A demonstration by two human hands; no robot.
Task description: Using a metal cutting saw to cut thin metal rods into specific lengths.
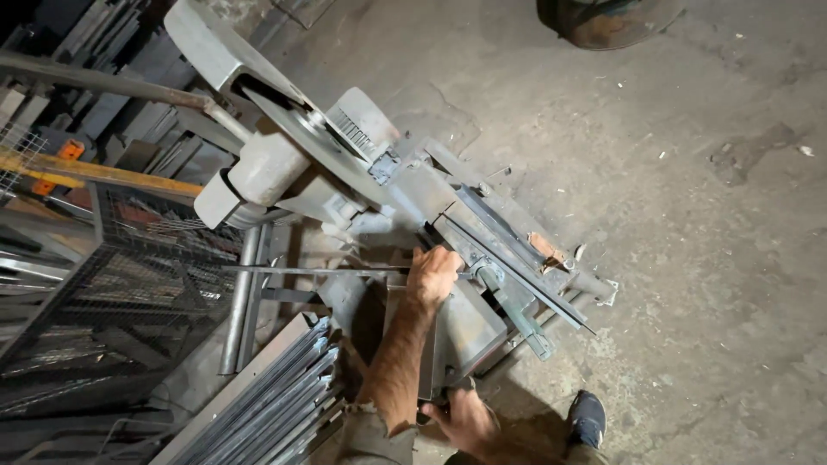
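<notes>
A grey metal chop saw [284, 164] stands on the concrete floor, its blade guard raised over the vise and base [469, 323]. A thin metal bar [319, 271] lies across the base from the left. My left hand [432, 275] reaches forward and is closed on this bar just beside the vise clamp [504, 297]. My right hand [465, 419] is low by the near edge of the base with its fingers apart, holding nothing that I can see. My shoe [587, 418] is on the floor to its right.
A bundle of long metal strips [267, 405] lies at the lower left. A wire mesh rack [112, 293] stands at the left, with stacked metal profiles [103, 103] behind it. A yellow bar [95, 170] crosses above the rack. A rusty round object [603, 21] sits at the top.
</notes>
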